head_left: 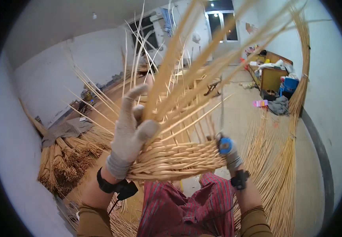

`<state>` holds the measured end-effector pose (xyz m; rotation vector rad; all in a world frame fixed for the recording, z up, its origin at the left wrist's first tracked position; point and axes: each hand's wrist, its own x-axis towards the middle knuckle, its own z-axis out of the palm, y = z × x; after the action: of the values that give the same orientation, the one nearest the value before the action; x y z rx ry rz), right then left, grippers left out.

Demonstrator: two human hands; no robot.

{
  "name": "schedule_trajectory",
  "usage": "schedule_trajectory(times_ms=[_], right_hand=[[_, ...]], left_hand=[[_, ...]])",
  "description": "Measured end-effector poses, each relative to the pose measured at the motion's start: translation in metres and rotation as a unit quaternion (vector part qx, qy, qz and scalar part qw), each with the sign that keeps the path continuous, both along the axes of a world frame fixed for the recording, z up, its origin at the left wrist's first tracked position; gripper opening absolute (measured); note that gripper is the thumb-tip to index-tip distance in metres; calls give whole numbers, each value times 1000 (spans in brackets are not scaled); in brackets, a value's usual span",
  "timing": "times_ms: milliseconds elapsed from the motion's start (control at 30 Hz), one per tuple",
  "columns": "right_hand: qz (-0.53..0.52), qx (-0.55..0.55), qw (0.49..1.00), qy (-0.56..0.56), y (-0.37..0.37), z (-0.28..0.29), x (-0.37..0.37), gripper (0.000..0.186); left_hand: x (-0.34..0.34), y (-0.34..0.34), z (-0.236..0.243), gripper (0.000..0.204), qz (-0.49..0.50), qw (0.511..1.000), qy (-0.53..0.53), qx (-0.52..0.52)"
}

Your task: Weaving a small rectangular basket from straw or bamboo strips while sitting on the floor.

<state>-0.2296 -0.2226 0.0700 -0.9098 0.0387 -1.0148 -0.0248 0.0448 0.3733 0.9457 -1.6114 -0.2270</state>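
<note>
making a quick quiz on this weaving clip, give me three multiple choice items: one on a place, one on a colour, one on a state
1. Where do the bundled reeds lie?
A. person's left, on the floor
B. on a table
C. hung from the ceiling

2. What colour is the handle of the tool in the right hand?
A. red
B. blue
C. green

3. How does the left hand stand?
A. fist clear of everything
B. fingers spread against the basket stakes
C. resting on the floor

A: piled low left by the wall.
B: blue shows above the glove.
B: gloved fingers splay on the uprights.
</note>
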Motion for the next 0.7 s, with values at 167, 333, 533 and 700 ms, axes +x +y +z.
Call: schedule_trajectory(times_ms=[167, 333, 533, 700], right_hand=[[9, -127, 988, -89, 7, 163, -60, 35], [-72, -224, 970, -55, 56, 235, -109, 37], [-244, -155, 954, 78, 70, 196, -132, 37], [-273, -22, 945, 177, 47, 95, -167, 36]], left_hand=[[21, 16, -16, 91, -42, 980, 143, -129], [71, -41, -92, 66, -181, 926, 316, -98], [71, -125, -167, 48, -325, 808, 470, 142], [43, -168, -278, 44, -300, 716, 582, 241]])
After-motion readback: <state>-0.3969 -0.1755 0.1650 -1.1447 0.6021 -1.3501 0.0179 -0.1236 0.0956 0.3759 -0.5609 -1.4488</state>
